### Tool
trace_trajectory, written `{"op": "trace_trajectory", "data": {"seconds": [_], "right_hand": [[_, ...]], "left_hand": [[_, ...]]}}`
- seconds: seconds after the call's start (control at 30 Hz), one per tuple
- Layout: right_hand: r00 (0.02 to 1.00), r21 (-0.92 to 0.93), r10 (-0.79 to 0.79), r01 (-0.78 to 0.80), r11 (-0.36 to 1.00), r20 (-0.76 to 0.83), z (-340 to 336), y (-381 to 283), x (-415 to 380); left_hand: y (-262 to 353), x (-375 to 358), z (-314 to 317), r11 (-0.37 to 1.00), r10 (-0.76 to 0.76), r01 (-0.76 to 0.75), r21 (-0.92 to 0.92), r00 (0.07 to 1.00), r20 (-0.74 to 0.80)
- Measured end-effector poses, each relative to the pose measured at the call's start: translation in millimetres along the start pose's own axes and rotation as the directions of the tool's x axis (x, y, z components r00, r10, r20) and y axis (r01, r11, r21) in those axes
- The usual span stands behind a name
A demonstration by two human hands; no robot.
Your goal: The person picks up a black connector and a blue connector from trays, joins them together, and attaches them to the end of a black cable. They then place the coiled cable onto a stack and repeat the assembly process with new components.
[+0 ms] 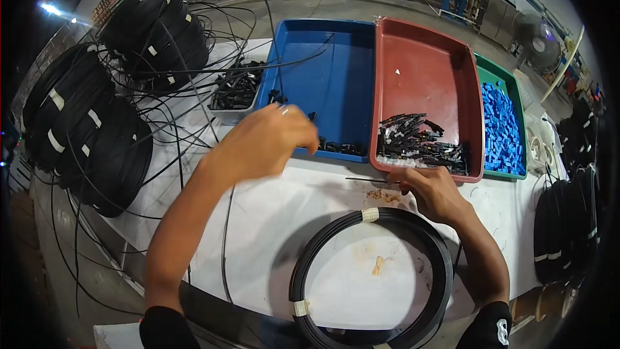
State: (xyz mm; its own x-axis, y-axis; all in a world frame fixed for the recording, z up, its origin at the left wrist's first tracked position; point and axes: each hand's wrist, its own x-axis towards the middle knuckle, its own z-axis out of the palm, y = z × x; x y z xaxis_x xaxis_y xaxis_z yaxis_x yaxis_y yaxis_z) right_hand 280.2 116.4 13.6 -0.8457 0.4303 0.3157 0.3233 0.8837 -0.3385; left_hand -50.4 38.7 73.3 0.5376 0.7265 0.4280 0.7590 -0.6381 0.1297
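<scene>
My right hand (436, 195) is closed in a pinch at the front edge of the red tray (429, 58). From its fingers the thin end of a black cable (365, 179) sticks out to the left. Below this hand a coil of black cable (445, 271), bound with pale tape, lies at the table's front edge. My left hand (268, 142) is raised over the front left corner of the blue tray (326, 64), fingers curled and slightly blurred. Whatever they may hold is hidden. Small black parts (342, 147) lie along the blue tray's front, and black connectors (420, 142) fill the red tray's front.
A grey bin of black parts (236, 90) stands left of the blue tray. Large black cable coils (97, 129) are stacked at the left, their loose ends crossing the table (258, 232). A green tray (522, 100) holds blue pieces (500, 129). More coils (562, 226) hang at right.
</scene>
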Motion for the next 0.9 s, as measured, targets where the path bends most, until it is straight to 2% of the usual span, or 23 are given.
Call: {"op": "trace_trajectory", "data": {"seconds": [0.03, 0.1, 0.13, 0.2, 0.23, 0.3, 0.37, 0.43, 0.47, 0.53, 0.57, 0.63, 0.7, 0.73, 0.77, 0.83, 0.9], "right_hand": [[1.000, 0.001, 0.008, -0.008, 1.000, 0.000, 1, 2, -3], [0.998, 0.048, 0.016, -0.012, 0.999, -0.068, 3, 6, -9], [0.998, 0.046, 0.016, -0.013, 0.999, -0.064, 1, 6, -12], [0.993, -0.035, 0.024, -0.028, 0.999, -0.114, -4, 3, -16], [0.993, -0.037, 0.027, -0.031, 0.999, -0.113, -5, 3, -18], [0.988, 0.016, 0.055, -0.053, 0.998, -0.143, -4, 2, -22], [0.990, -0.031, 0.031, -0.035, 0.999, -0.140, -5, 2, -21], [0.982, -0.031, 0.032, -0.038, 0.999, -0.185, -3, 3, -20], [0.983, -0.028, 0.031, -0.037, 0.999, -0.182, -2, 3, -19], [0.971, 0.020, 0.068, -0.065, 0.998, -0.228, -2, 2, -20], [0.972, 0.023, 0.070, -0.066, 0.998, -0.226, -2, 1, -21], [0.977, 0.031, 0.053, -0.048, 0.998, -0.205, -4, -1, -19], [0.978, 0.039, 0.067, -0.060, 0.997, -0.196, -3, -3, -20], [0.981, 0.045, 0.084, -0.078, 0.996, -0.175, -2, -4, -20], [0.981, 0.047, 0.083, -0.076, 0.996, -0.175, -1, -6, -21], [0.980, 0.041, 0.088, -0.082, 0.996, -0.179, 1, -6, -21], [0.982, 0.035, 0.075, -0.070, 0.997, -0.172, 1, -6, -22]], "left_hand": [[-25, 14, 14, 0.980, 0.007, 0.005, -0.200, 0.998, 0.058], [-55, 33, 31, 0.941, -0.123, 0.226, -0.251, 0.922, 0.368], [-63, 39, 32, 0.940, -0.123, 0.226, -0.255, 0.923, 0.365], [-76, 48, 33, 0.974, -0.218, 0.212, 0.076, 0.799, 0.560], [-79, 50, 31, 0.975, -0.215, 0.210, 0.074, 0.801, 0.559], [-85, 51, 27, 0.988, -0.084, 0.023, 0.151, 0.906, 0.414], [-85, 48, 28, 0.991, -0.095, 0.053, 0.126, 0.931, 0.351], [-82, 45, 25, 0.991, -0.030, 0.004, 0.131, 0.981, 0.193], [-78, 43, 22, 0.991, -0.034, 0.008, 0.130, 0.980, 0.195], [-70, 38, 16, 0.980, -0.197, 0.159, 0.122, 0.885, 0.422], [-71, 36, 20, 0.980, -0.197, 0.161, 0.120, 0.884, 0.424], [-75, 32, 24, 0.952, -0.262, 0.306, 0.031, 0.755, 0.601], [-76, 33, 23, 0.959, -0.256, 0.277, 0.064, 0.743, 0.618], [-78, 32, 27, 0.989, -0.148, 0.130, 0.070, 0.866, 0.477], [-80, 31, 32, 0.995, -0.017, -0.016, 0.098, 0.946, 0.324], [-84, 34, 35, 0.995, -0.024, -0.006, 0.099, 0.954, 0.298], [-84, 36, 37, 0.995, -0.099, 0.103, -0.002, 0.966, 0.239]]}}
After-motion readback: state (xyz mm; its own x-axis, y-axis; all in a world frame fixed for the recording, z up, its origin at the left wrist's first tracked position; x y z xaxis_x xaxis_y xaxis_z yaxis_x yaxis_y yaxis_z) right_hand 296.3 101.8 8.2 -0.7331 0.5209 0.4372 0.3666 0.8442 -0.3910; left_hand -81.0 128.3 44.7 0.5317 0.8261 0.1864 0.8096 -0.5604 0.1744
